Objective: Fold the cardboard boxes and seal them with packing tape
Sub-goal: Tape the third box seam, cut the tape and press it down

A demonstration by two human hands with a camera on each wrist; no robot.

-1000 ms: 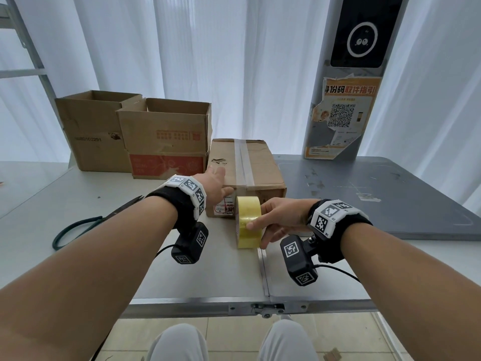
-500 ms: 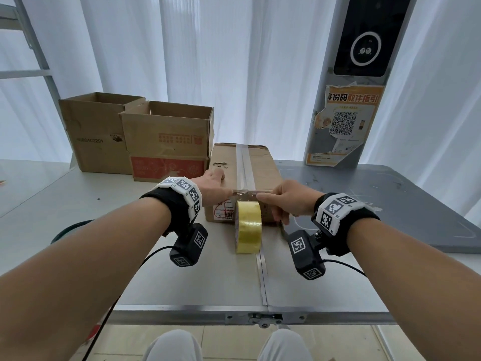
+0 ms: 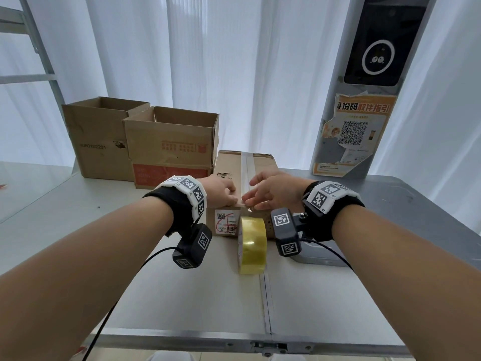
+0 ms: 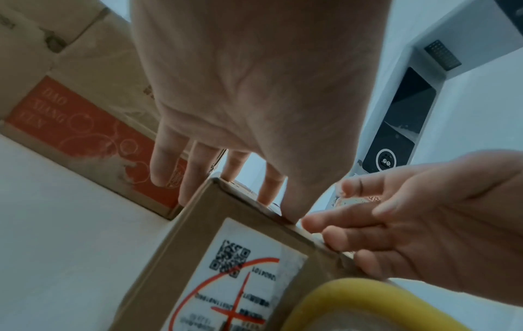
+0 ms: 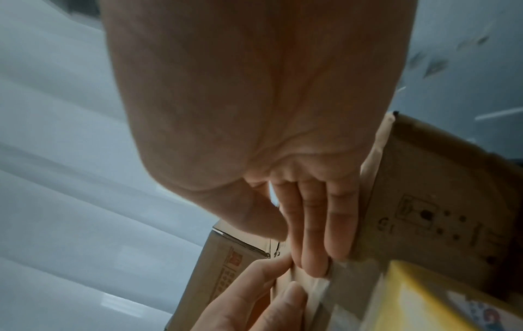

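A small closed cardboard box point(image 3: 229, 165) lies mid-table with a strip of clear tape point(image 3: 246, 168) along its top seam. My left hand point(image 3: 227, 195) rests on the box's near top edge, fingers flat on the lid and thumb point(image 4: 293, 215) pressing the edge. My right hand point(image 3: 251, 200) meets it there, its straight fingers point(image 5: 314, 257) pressing the tape end over the near edge. Neither hand holds anything. A yellow tape roll point(image 3: 252, 244) stands on its rim on the table just in front of the box, below both hands. The box's near face carries a white shipping label point(image 4: 246, 268).
Two open cardboard boxes point(image 3: 104, 142) point(image 3: 171, 147) stand at the back left, the nearer one touching the small box's left side. A grey pillar with a poster point(image 3: 356, 131) rises behind the darker table section point(image 3: 403, 204) on the right. The table's front edge point(image 3: 208, 340) is close.
My right hand let go of the tape roll and rose to the box's near edge beside the left hand. The roll stays standing on the table.
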